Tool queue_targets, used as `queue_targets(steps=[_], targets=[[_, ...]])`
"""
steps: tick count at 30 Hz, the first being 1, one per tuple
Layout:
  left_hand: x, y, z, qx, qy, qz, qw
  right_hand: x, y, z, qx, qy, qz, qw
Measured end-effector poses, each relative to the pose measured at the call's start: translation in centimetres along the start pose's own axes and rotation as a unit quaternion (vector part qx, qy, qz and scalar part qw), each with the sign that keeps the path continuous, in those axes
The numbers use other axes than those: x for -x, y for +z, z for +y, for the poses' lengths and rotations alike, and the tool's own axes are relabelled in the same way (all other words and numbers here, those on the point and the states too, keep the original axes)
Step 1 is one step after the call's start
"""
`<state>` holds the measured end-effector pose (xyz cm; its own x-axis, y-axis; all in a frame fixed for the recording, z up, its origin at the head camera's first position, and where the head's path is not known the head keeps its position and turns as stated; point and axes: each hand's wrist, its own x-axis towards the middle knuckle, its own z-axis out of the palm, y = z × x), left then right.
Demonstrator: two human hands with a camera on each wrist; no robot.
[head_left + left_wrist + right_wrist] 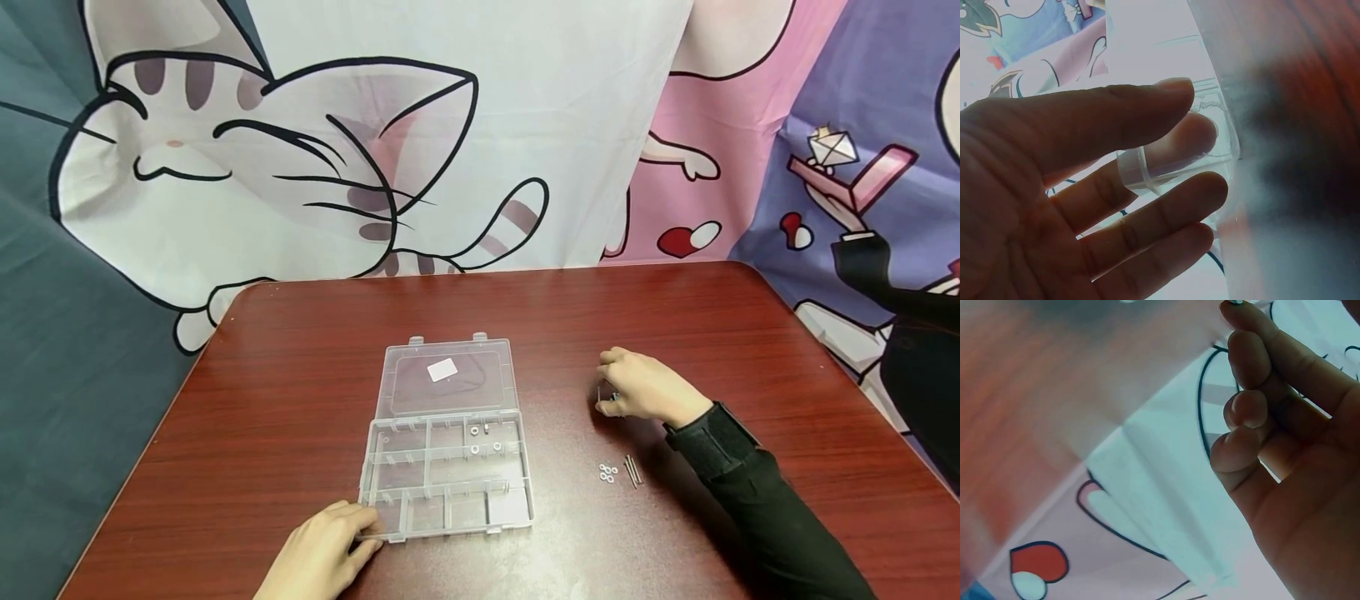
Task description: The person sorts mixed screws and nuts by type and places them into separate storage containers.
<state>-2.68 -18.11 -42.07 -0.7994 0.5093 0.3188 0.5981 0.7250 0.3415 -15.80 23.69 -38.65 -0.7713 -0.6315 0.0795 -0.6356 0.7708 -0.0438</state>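
A clear plastic divided box (427, 533) lies with its lid (408, 392) folded back. My left hand (322, 546) grips its near left corner; in the left wrist view the thumb (1166, 100) and index finger pinch the box wall (1138, 169). My right hand (648, 387) is low over the table, right of the lid, fingers curled. A small shiny metal piece (1235, 302) shows at its index fingertip, cut off by the right wrist view's edge; its kind is unclear. Small metal rings (608, 472) and several screws (632, 471) lie nearer me on the table.
Several small ring-shaped pieces (475, 450) sit in the box's upper right compartments. A white label (442, 369) is on the lid. The reddish-brown table (300, 358) ends at a printed cloth (570, 125) at the back.
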Motion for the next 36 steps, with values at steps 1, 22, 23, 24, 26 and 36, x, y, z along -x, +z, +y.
queue_targets(steps=[1,22,23,24,26,36], targets=[[0.0,0.0,0.0,0.0,-0.001,0.0,1.0,-0.2,-0.2,-0.1,0.001,-0.005,0.004,1.0],[0.0,0.0,0.0,-0.001,-0.003,0.004,1.0,-4.2,-2.3,-3.9,0.014,-0.07,0.047,0.996],[0.0,0.0,0.0,-0.003,-0.003,0.006,1.0,-4.5,-2.4,-4.1,0.014,-0.074,0.05,0.996],[0.0,-0.1,0.0,-0.004,-0.003,0.008,1.0,-4.7,-2.5,-4.4,0.013,-0.077,0.052,0.996],[0.0,-0.1,-0.1,-0.004,-0.004,0.008,1.0,-5.2,-2.5,-4.8,0.011,-0.084,0.054,0.995],[0.2,-0.1,-0.1,0.008,-0.009,0.001,0.9999,-7.7,-2.3,-8.0,0.009,-0.128,0.062,0.99]])
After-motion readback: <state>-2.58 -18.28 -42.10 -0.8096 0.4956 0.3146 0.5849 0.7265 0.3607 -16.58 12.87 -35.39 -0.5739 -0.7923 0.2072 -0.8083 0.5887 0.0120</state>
